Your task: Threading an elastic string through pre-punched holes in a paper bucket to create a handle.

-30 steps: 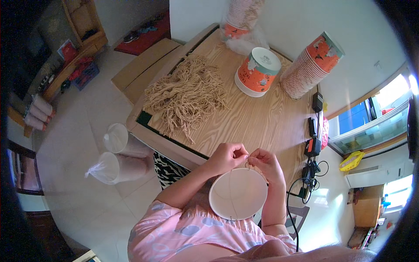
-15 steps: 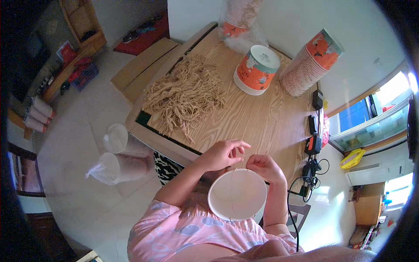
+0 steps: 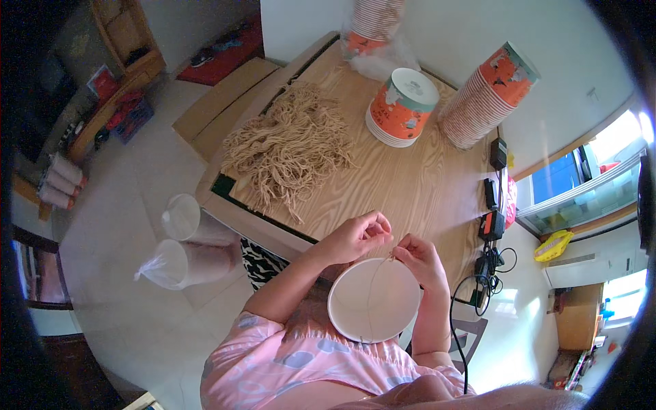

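Head view, room: pale tiled floor (image 3: pixel 130 321), white wall (image 3: pixel 444 41), bright window at far right (image 3: pixel 620 141).
Table: wood-grain top (image 3: pixel 410 188); bearing heap of tan cords (image 3: pixel 290 147), upside-down orange-and-green tubs (image 3: pixel 403 109), tall tub stack at right (image 3: pixel 486 99).
Table's right edge: black adapters and cables (image 3: pixel 490 225).
White tub: (image 3: pixel 352 301) mouth toward camera, close to the body, below both hands; rim just under right fingertips, near left hand.
String: (image 3: pixel 370 295) crossing tub mouth, from lower rim up to right fingertips.
Left hand: (image 3: pixel 357 239) above rim, fingers curled, thumb and index near each other; cannot tell if gripping anything.
Right hand: (image 3: pixel 420 261) at upper right rim, thumb and finger pinched on string.
Versus half a second ago: left index curled in, was stretched out; string now slanting to right fingertips, ran toward left hand before; tub hardly moved.
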